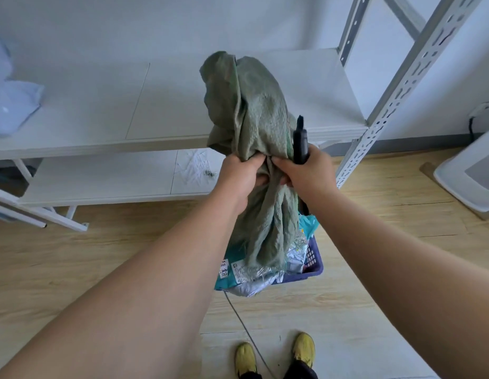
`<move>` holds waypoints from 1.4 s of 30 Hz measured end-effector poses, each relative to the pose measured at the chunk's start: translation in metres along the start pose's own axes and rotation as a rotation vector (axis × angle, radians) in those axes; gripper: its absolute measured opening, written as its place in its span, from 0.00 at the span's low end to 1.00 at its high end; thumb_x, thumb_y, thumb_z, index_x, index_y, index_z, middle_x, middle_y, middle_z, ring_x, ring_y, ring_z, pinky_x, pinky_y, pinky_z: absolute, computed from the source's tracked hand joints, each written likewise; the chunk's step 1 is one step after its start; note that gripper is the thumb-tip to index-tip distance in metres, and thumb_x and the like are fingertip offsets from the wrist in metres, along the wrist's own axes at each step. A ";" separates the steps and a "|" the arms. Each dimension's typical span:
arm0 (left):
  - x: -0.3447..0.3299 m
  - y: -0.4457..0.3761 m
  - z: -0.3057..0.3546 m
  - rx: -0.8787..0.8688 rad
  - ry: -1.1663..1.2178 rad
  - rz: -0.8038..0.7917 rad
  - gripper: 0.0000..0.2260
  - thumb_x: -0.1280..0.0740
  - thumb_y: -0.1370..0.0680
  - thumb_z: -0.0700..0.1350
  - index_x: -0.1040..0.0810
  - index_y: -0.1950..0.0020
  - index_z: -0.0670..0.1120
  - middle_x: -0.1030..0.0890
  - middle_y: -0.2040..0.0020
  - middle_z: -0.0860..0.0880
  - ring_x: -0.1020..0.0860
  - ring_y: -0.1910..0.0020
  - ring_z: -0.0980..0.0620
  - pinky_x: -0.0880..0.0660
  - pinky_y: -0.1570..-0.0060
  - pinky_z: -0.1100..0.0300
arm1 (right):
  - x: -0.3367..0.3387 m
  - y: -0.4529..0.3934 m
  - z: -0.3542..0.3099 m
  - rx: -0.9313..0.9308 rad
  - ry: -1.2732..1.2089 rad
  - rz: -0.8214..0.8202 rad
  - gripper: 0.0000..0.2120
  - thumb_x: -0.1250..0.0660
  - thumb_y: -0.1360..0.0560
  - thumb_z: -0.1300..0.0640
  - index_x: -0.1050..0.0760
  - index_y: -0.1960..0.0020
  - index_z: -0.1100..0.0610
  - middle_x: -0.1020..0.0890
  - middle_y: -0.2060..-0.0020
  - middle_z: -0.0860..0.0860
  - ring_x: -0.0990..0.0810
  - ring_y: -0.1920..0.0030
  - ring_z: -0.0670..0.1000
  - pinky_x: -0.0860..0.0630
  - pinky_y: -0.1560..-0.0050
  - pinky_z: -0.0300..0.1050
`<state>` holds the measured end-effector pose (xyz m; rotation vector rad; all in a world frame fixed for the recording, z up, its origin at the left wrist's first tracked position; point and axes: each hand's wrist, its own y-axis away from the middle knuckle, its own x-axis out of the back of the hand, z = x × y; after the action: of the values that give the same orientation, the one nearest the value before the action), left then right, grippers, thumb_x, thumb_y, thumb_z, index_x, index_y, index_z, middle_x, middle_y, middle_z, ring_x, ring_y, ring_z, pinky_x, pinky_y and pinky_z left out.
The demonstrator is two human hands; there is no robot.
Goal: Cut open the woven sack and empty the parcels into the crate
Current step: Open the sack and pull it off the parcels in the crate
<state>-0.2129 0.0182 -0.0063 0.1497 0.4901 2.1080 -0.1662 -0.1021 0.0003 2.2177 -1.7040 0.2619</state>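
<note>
A limp green woven sack hangs upside down in the middle of the head view, its frayed open end dangling over a blue crate on the floor. Both hands bunch the sack at its middle. My left hand grips the cloth from the left. My right hand grips it from the right and also holds a black cutter pointing upward. Silver, white and teal parcels fill the crate and spill over its near edge.
A white metal shelving unit stands behind the sack, with a slotted upright at the right. A pale blue bag lies on the shelf at the left. A white appliance sits at the right. A thin cord runs toward my yellow shoes.
</note>
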 end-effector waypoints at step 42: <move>0.016 0.011 0.046 -0.316 0.122 0.109 0.12 0.34 0.23 0.40 0.24 0.39 0.43 0.19 0.43 0.43 0.19 0.45 0.45 0.22 0.42 0.47 | -0.012 -0.005 -0.057 0.132 -0.283 -0.021 0.03 0.31 0.26 0.61 0.24 0.53 0.59 0.16 0.65 0.54 0.14 0.65 0.51 0.16 0.55 0.53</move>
<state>-0.2171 0.0397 0.0384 -0.1372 0.2184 2.2805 -0.1615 -0.0689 0.0481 2.4658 -1.8517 0.0578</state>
